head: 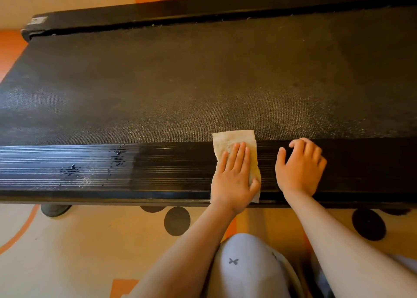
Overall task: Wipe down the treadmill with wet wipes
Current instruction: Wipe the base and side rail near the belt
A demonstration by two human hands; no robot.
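From my end I see the left grip (234, 178) lying flat on the wipe (232, 139), fingers straight and close together, thumb out to the side. It is pressing the wipe onto the ribbed near side rail (146, 169) of the treadmill (203, 90). The wipe is beige and folded. Its far edge laps onto the rough black belt (293, 76) and its near corner hangs over the rail's front edge. The right grip (300, 171) rests on the same rail just beside the wipe but clear of it, fingers bent, tips near the rail's far edge, holding nothing. Further left on the rail, wet patches (72, 171) shine among the ribs. Below, a knee in pale blue cloth (248, 273) sits over a cream and orange floor (67, 248) with dark round spots (177, 221).
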